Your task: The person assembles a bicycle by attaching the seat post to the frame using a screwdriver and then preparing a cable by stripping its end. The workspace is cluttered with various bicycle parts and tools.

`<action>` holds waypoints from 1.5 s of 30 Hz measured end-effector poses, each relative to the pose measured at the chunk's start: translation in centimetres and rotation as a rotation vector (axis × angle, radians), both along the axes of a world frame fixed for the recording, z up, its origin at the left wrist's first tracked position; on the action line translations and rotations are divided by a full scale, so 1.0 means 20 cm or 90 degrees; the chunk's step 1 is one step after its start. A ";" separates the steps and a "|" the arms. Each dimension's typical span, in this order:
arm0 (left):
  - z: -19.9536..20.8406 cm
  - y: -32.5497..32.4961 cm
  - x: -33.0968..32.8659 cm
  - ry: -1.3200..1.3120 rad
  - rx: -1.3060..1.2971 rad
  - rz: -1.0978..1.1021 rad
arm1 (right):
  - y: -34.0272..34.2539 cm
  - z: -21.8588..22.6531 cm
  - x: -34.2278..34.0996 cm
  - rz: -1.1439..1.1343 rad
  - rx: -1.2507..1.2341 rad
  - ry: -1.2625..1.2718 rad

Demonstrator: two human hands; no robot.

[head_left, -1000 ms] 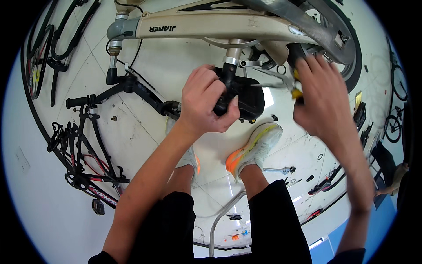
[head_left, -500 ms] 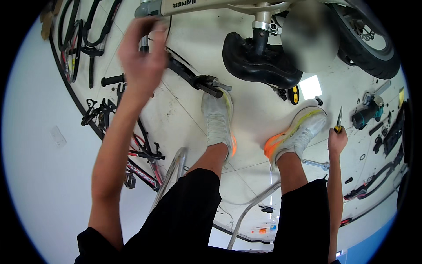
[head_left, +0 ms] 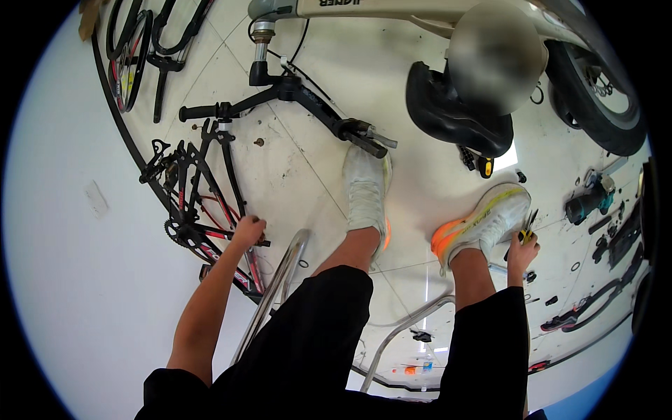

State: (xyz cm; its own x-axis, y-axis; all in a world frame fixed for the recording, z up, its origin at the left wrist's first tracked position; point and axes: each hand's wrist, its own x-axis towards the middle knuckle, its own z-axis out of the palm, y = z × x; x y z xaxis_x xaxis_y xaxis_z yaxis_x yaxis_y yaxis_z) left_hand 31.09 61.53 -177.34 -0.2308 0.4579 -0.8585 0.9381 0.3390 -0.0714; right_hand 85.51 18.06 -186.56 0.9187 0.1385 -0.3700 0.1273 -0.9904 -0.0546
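Note:
My left hand (head_left: 248,232) is low at the left, its fingers curled. It appears over the end of a black-and-red bicycle frame (head_left: 198,234); I cannot make out whether it holds or touches anything. My right hand (head_left: 522,257) is closed round pointed pliers (head_left: 526,234) with yellow-and-black handles, their nose pointing away from me beside my right shoe (head_left: 483,220). Ahead lies a cream bike (head_left: 378,8), with a black handlebar (head_left: 311,105) at its front and a black saddle (head_left: 458,115). A blurred round patch hides part of the bike.
Black forks (head_left: 164,63) lie at the far left by the wall. A teal power tool (head_left: 586,203) and small loose parts lie at the right, near the rear tyre (head_left: 595,105). Metal tube legs (head_left: 280,273) stand beside my knees. A yellow-and-black tool (head_left: 486,166) lies under the saddle.
My left hand has dropped from beside the bike's front end toward the bicycle frame, uncovering the handlebar. My right hand with the pliers has moved slightly left and nearer. The view has shifted.

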 end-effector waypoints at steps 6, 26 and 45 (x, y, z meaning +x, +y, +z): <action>0.01 -0.21 -0.37 0.124 -0.310 0.131 | -0.04 0.13 -0.27 0.144 0.018 0.046; 0.20 -1.77 -1.87 -0.046 -0.313 0.286 | -1.09 0.01 -1.56 0.142 -0.034 -0.041; -0.60 -1.50 -2.78 0.008 0.112 0.413 | -0.71 -0.31 -2.17 0.197 -0.011 -0.006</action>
State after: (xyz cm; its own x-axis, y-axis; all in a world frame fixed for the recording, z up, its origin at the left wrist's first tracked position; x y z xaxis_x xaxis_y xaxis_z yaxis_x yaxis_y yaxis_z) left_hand -24.55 31.46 -189.40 -0.5161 0.3557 -0.7792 0.5392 0.8417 0.0271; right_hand 42.02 3.90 -192.66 0.8369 0.4063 -0.3666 0.4238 -0.9050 -0.0355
